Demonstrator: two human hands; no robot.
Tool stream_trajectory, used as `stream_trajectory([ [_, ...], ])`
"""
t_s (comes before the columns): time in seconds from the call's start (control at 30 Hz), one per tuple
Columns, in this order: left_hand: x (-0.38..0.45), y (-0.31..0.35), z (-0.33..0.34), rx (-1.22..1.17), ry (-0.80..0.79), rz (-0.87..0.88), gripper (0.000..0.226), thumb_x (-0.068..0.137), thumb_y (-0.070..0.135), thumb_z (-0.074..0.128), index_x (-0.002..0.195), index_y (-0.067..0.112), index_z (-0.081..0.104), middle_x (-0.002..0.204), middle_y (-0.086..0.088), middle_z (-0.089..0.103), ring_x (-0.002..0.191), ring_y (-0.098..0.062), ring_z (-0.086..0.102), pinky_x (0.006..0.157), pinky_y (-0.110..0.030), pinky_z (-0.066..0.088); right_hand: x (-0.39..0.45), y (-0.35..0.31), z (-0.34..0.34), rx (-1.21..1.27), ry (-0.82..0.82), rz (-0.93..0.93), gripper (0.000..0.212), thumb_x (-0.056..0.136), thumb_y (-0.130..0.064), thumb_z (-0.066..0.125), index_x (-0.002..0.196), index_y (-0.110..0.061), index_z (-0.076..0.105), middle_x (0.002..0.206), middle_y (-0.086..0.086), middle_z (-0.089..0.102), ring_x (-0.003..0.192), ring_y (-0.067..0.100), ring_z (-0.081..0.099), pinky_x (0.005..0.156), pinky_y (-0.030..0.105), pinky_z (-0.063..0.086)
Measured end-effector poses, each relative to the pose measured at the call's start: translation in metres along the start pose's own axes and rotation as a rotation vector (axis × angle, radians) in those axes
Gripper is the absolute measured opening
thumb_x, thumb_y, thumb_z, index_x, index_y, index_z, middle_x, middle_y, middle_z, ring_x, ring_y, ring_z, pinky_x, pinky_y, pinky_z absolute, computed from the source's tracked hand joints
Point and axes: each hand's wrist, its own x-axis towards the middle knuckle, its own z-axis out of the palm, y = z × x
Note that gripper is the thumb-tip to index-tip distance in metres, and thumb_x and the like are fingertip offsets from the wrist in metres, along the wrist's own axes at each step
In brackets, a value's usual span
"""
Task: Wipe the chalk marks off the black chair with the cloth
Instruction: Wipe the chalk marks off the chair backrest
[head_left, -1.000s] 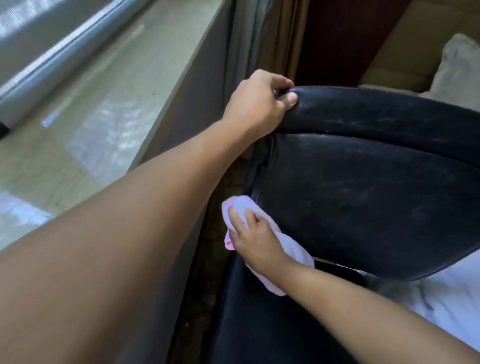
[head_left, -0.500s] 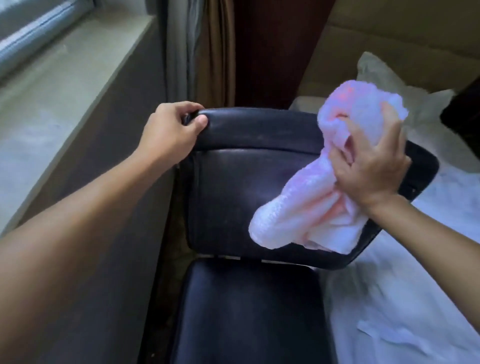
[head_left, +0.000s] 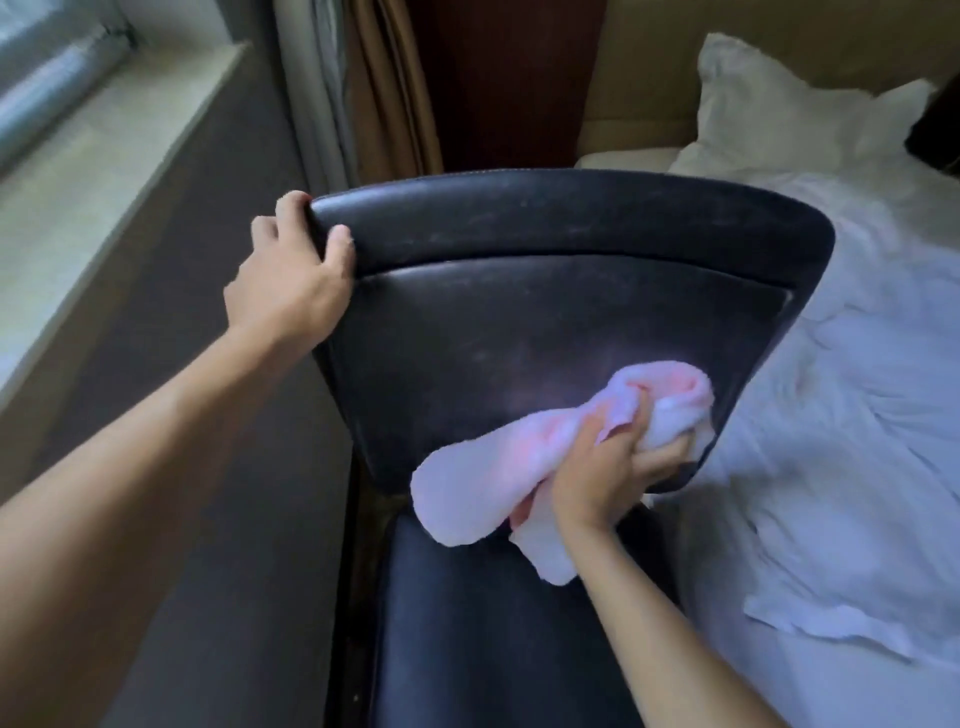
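The black leather chair (head_left: 519, 312) faces me, its backrest upright and its seat (head_left: 493, 623) below. Faint pale smears show across the backrest. My left hand (head_left: 291, 280) grips the backrest's top left corner, thumb in front and fingers over the rim. My right hand (head_left: 608, 467) clutches a bunched pink-and-white cloth (head_left: 519, 462) and presses it against the backrest's lower right part. One end of the cloth hangs down over the gap between backrest and seat.
A bed with rumpled white sheets (head_left: 841, 441) and a pillow (head_left: 779, 114) lies directly right of the chair. A stone window sill (head_left: 88, 182) and its grey wall run along the left. Curtains (head_left: 363, 88) hang behind the chair.
My right hand carried the cloth from the backrest's lower left edge up to the top right, then down to the lower right. My left hand kept its grip on the corner.
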Motion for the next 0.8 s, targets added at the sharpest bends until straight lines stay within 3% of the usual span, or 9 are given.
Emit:
stream_trajectory([
  [0.03,-0.004,0.0,0.002,0.014,-0.01,0.004,0.068,0.099,0.064,0.044,0.154,0.029,0.024,0.151,-0.011,0.04,0.132,-0.043,0.05,0.104,-0.055,0.039,-0.026,-0.008,0.017,0.041,-0.156,-0.045,0.072,0.107,-0.036,0.048,0.166,-0.044,0.009,0.174,-0.001,0.011,0.156,0.022,0.022,0.127,0.028,0.013],
  [0.1,-0.009,-0.002,0.003,0.008,-0.027,0.029,0.091,0.09,0.076,0.054,0.157,0.028,0.016,0.153,-0.008,0.034,0.138,-0.038,0.045,0.105,-0.056,0.04,-0.064,-0.027,0.048,0.064,-0.212,-0.158,0.07,0.103,-0.031,0.051,0.162,-0.051,0.019,0.172,-0.002,0.01,0.153,0.029,0.027,0.121,0.034,0.029],
  [0.17,-0.008,-0.007,0.004,0.011,-0.042,0.043,0.107,0.083,0.08,0.062,0.159,0.027,0.01,0.154,-0.008,0.03,0.142,-0.036,0.04,0.105,-0.058,0.042,-0.083,-0.047,0.062,-0.008,-0.358,-0.259,0.055,0.1,-0.032,0.063,0.149,-0.049,0.044,0.163,-0.003,0.022,0.139,0.028,0.044,0.106,0.038,0.047],
  [0.23,-0.005,-0.01,0.005,0.013,-0.036,0.049,0.112,0.08,0.08,0.067,0.159,0.025,0.009,0.152,-0.01,0.029,0.141,-0.037,0.04,0.101,-0.059,0.045,-0.09,-0.073,0.059,-0.016,-0.57,-0.302,0.037,0.1,-0.039,0.062,0.119,-0.067,0.047,0.149,-0.008,0.043,0.123,0.019,0.056,0.101,0.04,0.053],
  [0.27,-0.006,-0.011,0.005,0.004,-0.03,0.053,0.111,0.079,0.079,0.068,0.158,0.024,0.011,0.151,-0.01,0.03,0.14,-0.036,0.041,0.099,-0.059,0.046,-0.09,-0.08,0.057,0.023,-0.612,-0.405,0.038,0.097,-0.034,0.062,0.11,-0.067,0.048,0.144,-0.005,0.047,0.118,0.02,0.057,0.096,0.042,0.056],
  [0.37,-0.007,-0.014,0.003,-0.044,-0.034,0.07,0.105,0.079,0.073,0.072,0.154,0.027,0.015,0.148,-0.007,0.032,0.137,-0.033,0.043,0.096,-0.058,0.049,-0.065,-0.088,0.049,-0.136,-0.448,-0.905,0.063,0.075,-0.014,0.083,0.126,-0.039,0.057,0.146,0.001,0.034,0.11,0.033,0.049,0.061,0.037,0.06],
  [0.57,-0.006,-0.019,-0.004,-0.099,-0.081,0.066,0.097,0.082,0.064,0.077,0.152,0.035,0.016,0.147,-0.004,0.033,0.135,-0.033,0.045,0.093,-0.057,0.048,0.106,-0.06,-0.038,-0.509,-0.011,-1.236,0.039,0.09,-0.004,0.066,0.116,-0.033,0.071,0.15,0.009,0.037,0.094,0.037,0.053,0.05,0.038,0.056],
  [0.7,-0.005,-0.019,-0.004,-0.103,-0.08,0.059,0.096,0.082,0.063,0.078,0.15,0.032,0.017,0.145,-0.006,0.034,0.133,-0.035,0.046,0.092,-0.06,0.05,0.174,-0.02,-0.108,-0.545,0.003,-0.971,0.057,0.086,-0.003,0.074,0.131,-0.033,0.056,0.151,0.013,0.029,0.108,0.047,0.048,0.049,0.051,0.053],
  [0.8,-0.007,-0.019,-0.001,-0.078,-0.049,0.079,0.093,0.084,0.062,0.077,0.149,0.031,0.018,0.145,-0.006,0.035,0.133,-0.035,0.046,0.09,-0.059,0.048,0.164,-0.009,-0.109,-0.526,0.109,-0.656,0.049,0.098,-0.015,0.065,0.139,-0.036,0.049,0.159,0.008,0.019,0.123,0.053,0.045,0.064,0.065,0.055],
])
